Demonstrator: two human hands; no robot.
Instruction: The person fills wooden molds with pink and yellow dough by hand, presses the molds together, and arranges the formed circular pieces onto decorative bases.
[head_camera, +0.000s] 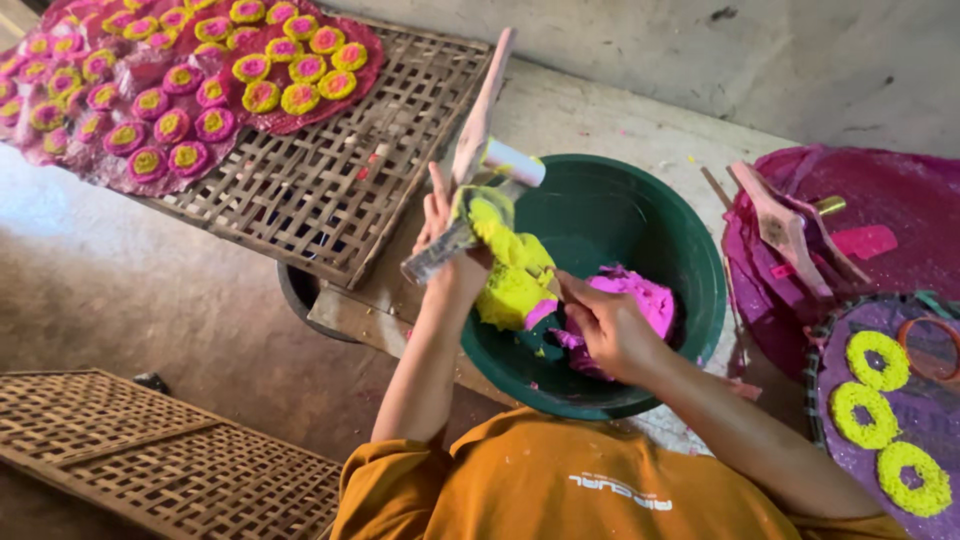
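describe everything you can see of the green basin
The green basin is a round, deep, dark green bowl that looks like plastic, with a smooth rolled rim. It sits upright on the pale floor beside a woven bamboo tray. Inside lie a lump of pink dough and yellow dough, with pink smears on the bottom. The right hand reaches into it onto the pink dough; the left hand holds a wooden press tool over its near-left rim.

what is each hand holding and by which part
The left hand grips a wooden press tool near its lower end. The right hand pinches yellow dough by its edge over the green basin.
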